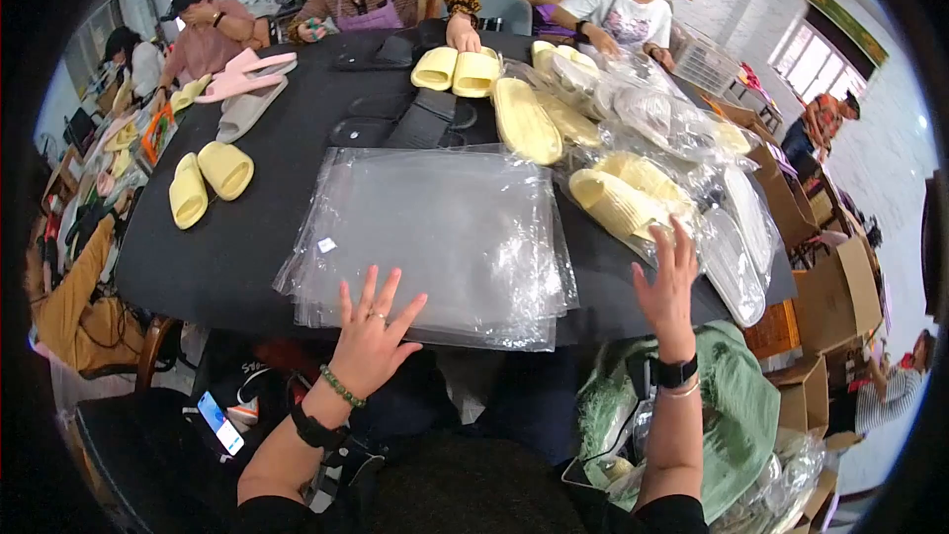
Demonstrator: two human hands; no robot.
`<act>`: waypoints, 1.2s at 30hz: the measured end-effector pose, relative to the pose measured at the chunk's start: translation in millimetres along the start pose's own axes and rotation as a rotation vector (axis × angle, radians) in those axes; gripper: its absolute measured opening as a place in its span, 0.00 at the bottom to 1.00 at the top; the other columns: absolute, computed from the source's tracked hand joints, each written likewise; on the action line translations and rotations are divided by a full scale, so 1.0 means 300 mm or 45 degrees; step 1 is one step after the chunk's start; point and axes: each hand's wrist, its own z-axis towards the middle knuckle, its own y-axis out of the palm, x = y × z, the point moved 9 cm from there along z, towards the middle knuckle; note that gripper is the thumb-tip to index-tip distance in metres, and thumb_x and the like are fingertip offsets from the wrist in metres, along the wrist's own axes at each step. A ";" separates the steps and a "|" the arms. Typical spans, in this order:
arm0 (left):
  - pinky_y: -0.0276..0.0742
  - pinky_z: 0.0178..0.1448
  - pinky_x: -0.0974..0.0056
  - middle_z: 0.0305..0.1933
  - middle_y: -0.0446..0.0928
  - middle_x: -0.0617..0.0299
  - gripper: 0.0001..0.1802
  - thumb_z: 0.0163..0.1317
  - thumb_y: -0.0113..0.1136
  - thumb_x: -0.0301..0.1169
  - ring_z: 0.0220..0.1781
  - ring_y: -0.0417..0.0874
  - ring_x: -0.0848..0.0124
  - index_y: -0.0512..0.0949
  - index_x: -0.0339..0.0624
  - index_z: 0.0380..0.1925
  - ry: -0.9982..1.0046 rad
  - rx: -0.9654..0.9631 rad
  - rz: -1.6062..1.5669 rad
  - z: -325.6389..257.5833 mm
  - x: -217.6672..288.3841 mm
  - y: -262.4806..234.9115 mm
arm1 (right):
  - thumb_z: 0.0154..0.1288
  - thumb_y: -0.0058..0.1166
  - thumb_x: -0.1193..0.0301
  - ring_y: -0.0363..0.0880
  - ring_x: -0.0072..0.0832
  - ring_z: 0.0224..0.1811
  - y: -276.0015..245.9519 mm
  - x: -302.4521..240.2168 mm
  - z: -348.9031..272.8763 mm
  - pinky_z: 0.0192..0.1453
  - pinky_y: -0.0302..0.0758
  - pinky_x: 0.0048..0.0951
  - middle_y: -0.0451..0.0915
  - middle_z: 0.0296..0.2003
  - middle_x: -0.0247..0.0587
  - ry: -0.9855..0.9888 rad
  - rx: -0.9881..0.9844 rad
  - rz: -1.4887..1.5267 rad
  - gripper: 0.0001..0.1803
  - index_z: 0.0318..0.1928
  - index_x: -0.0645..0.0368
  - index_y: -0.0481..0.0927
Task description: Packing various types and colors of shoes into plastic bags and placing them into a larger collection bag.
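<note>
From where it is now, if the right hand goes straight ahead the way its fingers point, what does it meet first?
Most likely the bagged yellow slipper just beyond the right hand. The fingers point up and away across the black table. How high the hand is above the table is unclear.

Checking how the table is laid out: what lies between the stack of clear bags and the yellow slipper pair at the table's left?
Only bare black tabletop separates the clear bags from the yellow slipper pair, as the head view shows.

The left hand (374, 328) lies open with spread fingers on the near edge of a stack of clear plastic bags (435, 237) on the black table (247, 247). The right hand (667, 287) is raised, open, just beside bagged yellow slippers (623, 200). Two loose yellow slippers (206, 181) lie at the left.
</note>
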 end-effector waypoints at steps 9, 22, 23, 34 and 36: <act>0.46 0.71 0.27 0.75 0.53 0.45 0.42 0.54 0.67 0.51 0.76 0.52 0.42 0.64 0.64 0.70 -0.066 0.010 -0.023 0.030 -0.075 0.104 | 0.40 0.74 0.74 0.63 0.49 0.67 0.169 0.133 0.128 0.66 0.63 0.52 0.67 0.62 0.47 0.058 -0.200 -0.306 0.55 0.71 0.48 0.58; 0.53 0.70 0.30 0.74 0.57 0.45 0.41 0.58 0.61 0.56 0.72 0.59 0.38 0.63 0.59 0.70 -0.048 0.012 -0.001 0.063 -0.017 0.097 | 0.53 0.66 0.71 0.76 0.38 0.31 -0.189 0.070 0.314 0.39 0.73 0.35 0.77 0.28 0.47 0.145 -0.077 0.083 0.15 0.39 0.66 0.79; 0.53 0.70 0.30 0.74 0.57 0.45 0.41 0.58 0.61 0.56 0.72 0.59 0.38 0.63 0.59 0.70 -0.042 0.016 -0.004 0.063 -0.015 0.101 | 0.53 0.66 0.71 0.76 0.38 0.31 -0.212 0.039 0.332 0.39 0.73 0.35 0.77 0.28 0.47 0.148 -0.073 0.077 0.15 0.39 0.66 0.79; 0.45 0.71 0.27 0.74 0.55 0.46 0.42 0.55 0.63 0.56 0.76 0.51 0.41 0.64 0.59 0.69 -0.057 0.049 0.002 0.069 0.007 0.109 | 0.73 0.50 0.62 0.81 0.25 0.45 -0.113 -0.161 0.326 0.50 0.78 0.25 0.81 0.48 0.40 0.753 0.025 2.004 0.22 0.59 0.66 0.73; 0.43 0.71 0.26 0.74 0.56 0.46 0.43 0.55 0.62 0.57 0.76 0.50 0.41 0.64 0.56 0.69 -0.057 0.097 -0.020 0.066 0.017 0.076 | 0.75 0.46 0.60 0.80 0.29 0.51 -0.086 -0.323 0.280 0.55 0.78 0.28 0.78 0.54 0.43 0.462 -0.013 2.021 0.25 0.62 0.66 0.69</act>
